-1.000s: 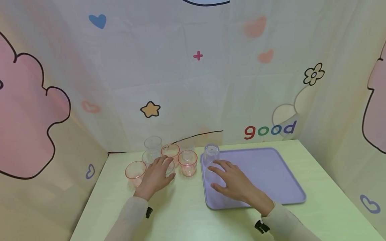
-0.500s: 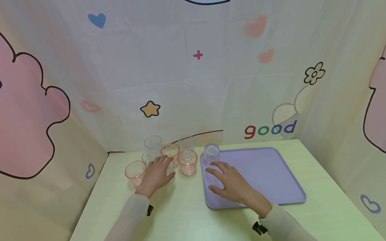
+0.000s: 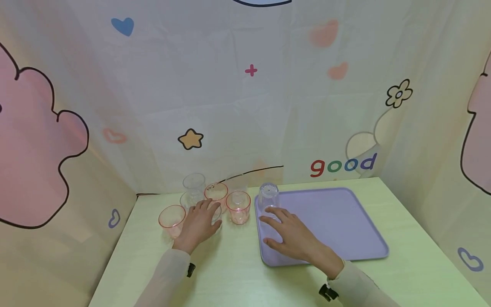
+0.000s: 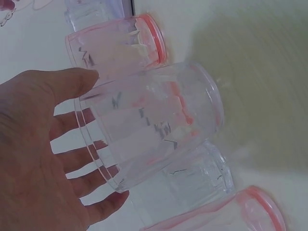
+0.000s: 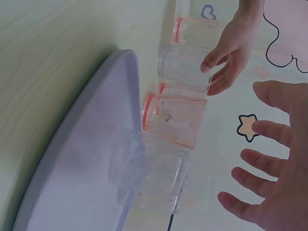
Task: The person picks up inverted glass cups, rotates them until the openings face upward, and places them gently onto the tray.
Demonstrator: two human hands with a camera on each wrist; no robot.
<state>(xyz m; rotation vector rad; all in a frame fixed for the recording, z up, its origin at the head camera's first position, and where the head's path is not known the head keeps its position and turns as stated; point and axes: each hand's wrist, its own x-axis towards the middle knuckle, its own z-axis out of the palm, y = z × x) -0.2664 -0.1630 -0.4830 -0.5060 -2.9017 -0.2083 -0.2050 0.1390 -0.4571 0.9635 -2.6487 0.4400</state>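
One clear cup is the item in work: upright, among the cups on the left half of the table, apparently on the surface. Left grip has thumb on one side of its rim end and fingers opposite, so I read it as grasping that cup; can't judge how firmly from here.

Delta over the last second: small. Right grip has drifted slightly left and nearer; left grip and cups haven't visibly moved. My read: no cup transferred in that span. Right is released, fingers spread, nothing held.

Around the cup: red-rimmed cups at left, behind and right, all upright, plus a clear cup at the back and other clear ones partly hidden.

Right of those, purple tray: two clear cups at its left side; the far one sits base up, the nearer one I can't call.

Text: only "good" in coloured letters on the backdrop. Dark marks on the clear cup are illegible, maybe reflections. No brand or label readable.
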